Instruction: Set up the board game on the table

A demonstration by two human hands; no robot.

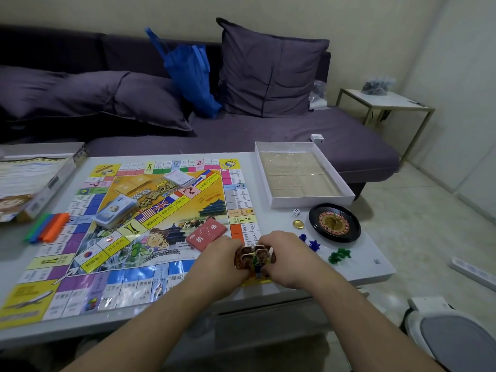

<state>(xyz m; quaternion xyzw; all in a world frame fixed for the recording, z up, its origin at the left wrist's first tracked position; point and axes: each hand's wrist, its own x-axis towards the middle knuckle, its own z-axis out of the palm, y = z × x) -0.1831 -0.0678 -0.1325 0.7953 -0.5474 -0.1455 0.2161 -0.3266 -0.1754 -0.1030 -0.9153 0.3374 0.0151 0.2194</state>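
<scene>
The colourful game board [128,237] lies flat on the white table [370,267]. Over its near right corner my left hand [222,261] and my right hand [290,259] together grip a small bundle of cartoon character cards [253,257]. A red card deck [206,233] lies on the board just behind my left hand. A blue-backed card stack [114,212] and a white card stack [179,178] also sit on the board.
Right of the board are a roulette wheel [334,222], a white die [296,212], a gold coin [298,224], blue [312,245] and green pawns [338,255], and the open box tray [300,174]. Coloured sticks [48,228] and the box lid [29,183] lie left. A sofa stands behind.
</scene>
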